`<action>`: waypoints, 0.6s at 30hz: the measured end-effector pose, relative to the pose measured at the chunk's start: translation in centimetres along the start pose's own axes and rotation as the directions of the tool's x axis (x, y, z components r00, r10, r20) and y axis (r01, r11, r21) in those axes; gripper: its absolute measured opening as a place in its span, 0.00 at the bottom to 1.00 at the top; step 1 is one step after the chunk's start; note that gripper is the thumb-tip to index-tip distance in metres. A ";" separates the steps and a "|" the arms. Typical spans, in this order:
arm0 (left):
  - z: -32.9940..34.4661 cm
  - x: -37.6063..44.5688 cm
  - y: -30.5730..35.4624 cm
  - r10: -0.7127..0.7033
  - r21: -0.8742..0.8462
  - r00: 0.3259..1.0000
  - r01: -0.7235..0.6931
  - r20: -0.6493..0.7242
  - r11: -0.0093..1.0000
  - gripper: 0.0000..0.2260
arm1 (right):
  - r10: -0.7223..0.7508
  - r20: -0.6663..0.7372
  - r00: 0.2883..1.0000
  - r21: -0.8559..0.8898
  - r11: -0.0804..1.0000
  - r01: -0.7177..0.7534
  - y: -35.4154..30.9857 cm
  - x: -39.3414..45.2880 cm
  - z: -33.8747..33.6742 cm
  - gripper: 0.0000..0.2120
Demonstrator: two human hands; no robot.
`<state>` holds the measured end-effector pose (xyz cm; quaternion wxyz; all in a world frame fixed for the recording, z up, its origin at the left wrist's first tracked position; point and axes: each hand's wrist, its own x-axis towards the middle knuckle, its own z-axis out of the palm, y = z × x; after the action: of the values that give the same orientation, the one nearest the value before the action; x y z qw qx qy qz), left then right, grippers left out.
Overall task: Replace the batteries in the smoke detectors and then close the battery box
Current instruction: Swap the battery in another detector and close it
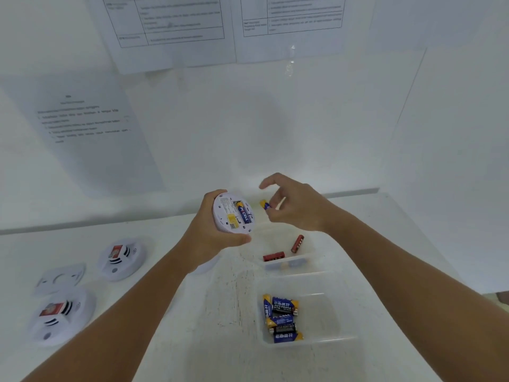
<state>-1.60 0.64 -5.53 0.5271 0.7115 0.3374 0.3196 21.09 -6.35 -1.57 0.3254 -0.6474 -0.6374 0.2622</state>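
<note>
My left hand [212, 238] grips a round white smoke detector [234, 215] held up with its back toward me; one blue and yellow battery [244, 213] sits in its open compartment. Just to its right, my right hand [294, 206] pinches a second blue and yellow battery [265, 204], a small gap away from the detector. A clear battery box [341, 304] near the front holds several blue and yellow batteries [281, 317]. A smaller clear box [308, 259] behind it holds two red batteries [297, 244].
Two more white smoke detectors [121, 257] [59, 315] lie at the left of the white table, with a detached white cover plate [62, 278] between them. Printed sheets [91, 128] hang on the white wall behind.
</note>
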 end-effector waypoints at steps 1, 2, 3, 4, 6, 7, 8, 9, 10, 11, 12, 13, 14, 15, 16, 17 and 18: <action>-0.1 -0.2 0.0 0.003 0.000 1.000 -0.003 -0.001 1.000 0.41 | -0.019 -0.024 1.000 0.049 0.999 0.020 -0.6 0.0 0.5 0.16; -0.2 -0.4 -0.1 0.010 0.001 1.000 -0.010 -0.004 1.000 0.40 | -0.039 -0.053 0.998 0.090 0.995 0.044 -1.2 0.0 1.0 0.14; -0.4 -0.5 -0.2 0.018 0.009 1.000 -0.018 -0.009 1.000 0.40 | -0.051 -0.087 0.995 0.132 0.989 0.062 -1.7 0.1 1.7 0.12; -0.6 -0.7 -0.3 0.028 0.022 1.000 -0.028 -0.014 0.999 0.41 | -0.054 -0.120 0.991 0.173 0.982 0.074 -2.2 0.1 2.4 0.10; -1.1 -1.2 -0.4 0.044 0.052 0.999 -0.042 -0.029 0.998 0.41 | -0.044 -0.161 0.986 0.234 0.969 0.082 -2.9 0.0 3.8 0.08; -1.5 -1.4 -0.4 0.051 0.064 0.998 -0.048 -0.040 0.997 0.42 | -0.044 -0.167 0.985 0.249 0.965 0.085 -3.2 0.0 4.4 0.08; -1.8 -1.7 -0.3 0.054 0.076 0.997 -0.050 -0.051 0.996 0.42 | -0.047 -0.167 0.985 0.252 0.964 0.089 -3.4 0.0 5.1 0.08; -2.2 -2.1 -0.2 0.056 0.085 0.997 -0.050 -0.062 0.995 0.42 | -0.054 -0.169 0.984 0.247 0.964 0.095 -3.6 -0.1 5.7 0.08; -2.6 -2.5 -0.2 0.057 0.094 0.996 -0.050 -0.072 0.994 0.43 | -0.066 -0.178 0.982 0.240 0.965 0.109 -3.8 -0.1 6.3 0.08; -3.0 -2.8 -0.1 0.058 0.104 0.995 -0.049 -0.085 0.993 0.43 | -0.085 -0.196 0.977 0.234 0.963 0.131 -4.0 -0.2 6.9 0.08; -3.4 -3.2 -0.1 0.058 0.113 0.993 -0.047 -0.099 0.993 0.43 | -0.110 -0.215 0.970 0.230 0.960 0.159 -4.3 -0.3 7.5 0.08; -3.9 -3.7 -0.1 0.055 0.117 0.992 -0.042 -0.117 0.992 0.43 | -0.137 -0.227 0.964 0.226 0.956 0.189 -4.5 -0.3 8.1 0.08; -4.3 -4.2 0.0 0.052 0.114 0.990 -0.037 -0.134 0.993 0.43 | -0.164 -0.228 0.960 0.225 0.950 0.216 -4.7 -0.4 8.6 0.07; -4.8 -4.7 0.1 0.051 0.104 0.987 -0.035 -0.150 0.994 0.43 | -0.187 -0.214 0.959 0.221 0.947 0.234 -4.9 -0.5 9.1 0.07; -5.4 -5.2 0.1 0.048 0.090 0.985 -0.034 -0.164 0.995 0.42 | -0.208 -0.188 0.960 0.206 0.947 0.246 -5.2 -0.5 9.5 0.09; -5.9 -5.8 0.2 0.041 0.077 0.983 -0.028 -0.178 0.997 0.42 | -0.230 -0.149 0.962 0.174 0.951 0.254 -5.5 -0.6 9.8 0.11; -6.5 -6.5 0.3 0.031 0.063 0.982 -0.020 -0.189 0.998 0.41 | -0.252 -0.097 0.963 0.131 0.956 0.264 -5.9 -0.6 10.0 0.13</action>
<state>-10.52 -1.26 -4.31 0.4665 0.6978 0.3865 0.3823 9.63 -6.19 -3.62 0.4275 -0.5434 -0.6826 0.2367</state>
